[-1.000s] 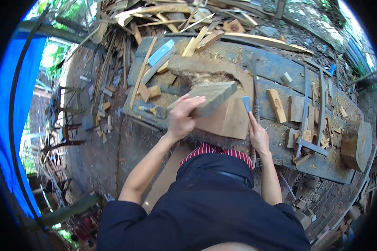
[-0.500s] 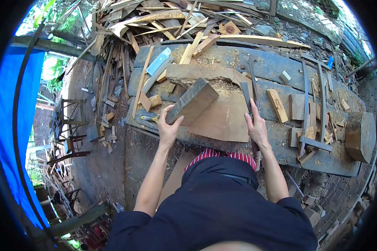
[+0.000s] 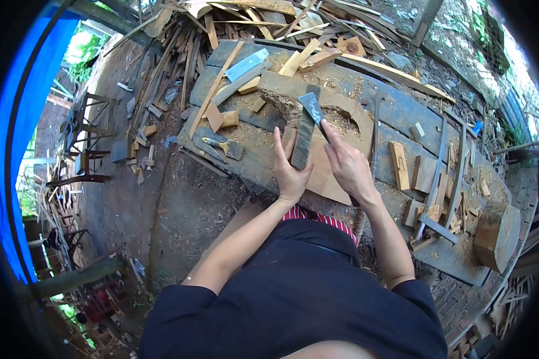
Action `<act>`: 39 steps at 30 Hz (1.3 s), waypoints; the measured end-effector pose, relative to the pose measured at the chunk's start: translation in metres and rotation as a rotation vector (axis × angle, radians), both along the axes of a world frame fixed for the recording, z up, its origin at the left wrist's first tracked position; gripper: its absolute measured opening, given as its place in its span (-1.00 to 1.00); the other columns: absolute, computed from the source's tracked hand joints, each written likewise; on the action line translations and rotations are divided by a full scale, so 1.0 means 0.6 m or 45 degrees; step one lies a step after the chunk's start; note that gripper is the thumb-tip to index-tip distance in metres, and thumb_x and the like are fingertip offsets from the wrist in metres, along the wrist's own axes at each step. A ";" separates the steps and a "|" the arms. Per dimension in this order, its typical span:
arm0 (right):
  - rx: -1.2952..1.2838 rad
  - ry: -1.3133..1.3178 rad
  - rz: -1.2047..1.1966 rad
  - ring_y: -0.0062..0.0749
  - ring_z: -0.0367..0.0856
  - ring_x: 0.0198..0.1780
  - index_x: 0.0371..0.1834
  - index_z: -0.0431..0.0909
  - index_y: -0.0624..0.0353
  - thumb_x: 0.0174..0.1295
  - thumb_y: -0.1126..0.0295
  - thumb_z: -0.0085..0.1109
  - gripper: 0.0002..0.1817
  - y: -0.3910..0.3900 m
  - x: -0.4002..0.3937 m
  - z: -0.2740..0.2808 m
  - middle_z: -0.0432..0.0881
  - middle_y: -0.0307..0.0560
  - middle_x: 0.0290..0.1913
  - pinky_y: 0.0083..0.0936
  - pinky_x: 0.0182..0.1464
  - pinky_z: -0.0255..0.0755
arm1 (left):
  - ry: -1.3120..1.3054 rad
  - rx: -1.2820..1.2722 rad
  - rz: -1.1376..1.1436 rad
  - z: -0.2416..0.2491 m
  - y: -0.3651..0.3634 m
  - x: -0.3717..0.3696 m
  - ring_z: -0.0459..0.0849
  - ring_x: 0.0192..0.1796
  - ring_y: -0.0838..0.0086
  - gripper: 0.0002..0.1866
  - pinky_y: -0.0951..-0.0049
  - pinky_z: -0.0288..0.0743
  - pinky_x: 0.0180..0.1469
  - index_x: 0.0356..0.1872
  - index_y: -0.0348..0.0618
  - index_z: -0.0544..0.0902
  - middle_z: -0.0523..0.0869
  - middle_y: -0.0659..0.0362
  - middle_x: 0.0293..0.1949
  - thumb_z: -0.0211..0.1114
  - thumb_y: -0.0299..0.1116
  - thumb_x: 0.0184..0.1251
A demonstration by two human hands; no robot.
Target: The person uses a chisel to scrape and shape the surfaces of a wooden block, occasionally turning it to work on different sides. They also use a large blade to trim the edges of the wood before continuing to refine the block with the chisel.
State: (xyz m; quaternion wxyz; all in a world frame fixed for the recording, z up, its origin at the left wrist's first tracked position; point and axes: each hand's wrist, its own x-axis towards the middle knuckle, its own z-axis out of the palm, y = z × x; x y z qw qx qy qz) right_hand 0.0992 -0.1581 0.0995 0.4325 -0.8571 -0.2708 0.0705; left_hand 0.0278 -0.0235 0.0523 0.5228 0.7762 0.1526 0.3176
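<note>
The left hand (image 3: 290, 170) was wrapped around the lower end of a long grey weathered wooden block (image 3: 303, 136), thumb on one side and fingers spread up the other, holding it on edge and pointing away from the body. The block stood over a broad flat pale-brown wooden board (image 3: 323, 173) that lay on the dark, sawdust-strewn plank surface (image 3: 395, 105). The right hand (image 3: 348, 167) was closed around the handle of a flat steel chisel blade (image 3: 312, 106), its fingers curled tight, with the blade's tip lying against the upper part of the block. The two hands sat just beside each other, with the block between them.

Beyond the block, a curved light wooden piece with a scooped hollow (image 3: 341, 107) rested on the surface, with sawdust gathered in it. To the left lay a small tool with a yellow handle (image 3: 217, 143) and a pale blue flat strip (image 3: 246, 64). To the right were several short tan wood offcuts (image 3: 399, 166) and, at the far right end, a thick rounded wooden block (image 3: 496, 234). A heap of split timber scraps (image 3: 245, 15) lay beyond the surface, and a blue tarpaulin (image 3: 24, 119) hung at the left.
</note>
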 end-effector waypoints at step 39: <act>-0.787 -0.104 -0.396 0.30 0.68 -0.38 0.57 0.11 -0.03 0.43 0.36 -0.07 -0.37 0.124 -0.153 0.046 0.64 0.40 -0.42 0.13 -0.34 0.53 | 0.053 -0.344 -0.325 -0.123 0.011 0.002 0.33 0.49 0.02 -0.12 0.19 0.36 0.41 0.50 -0.22 0.24 0.33 -0.10 0.47 0.47 -0.44 0.13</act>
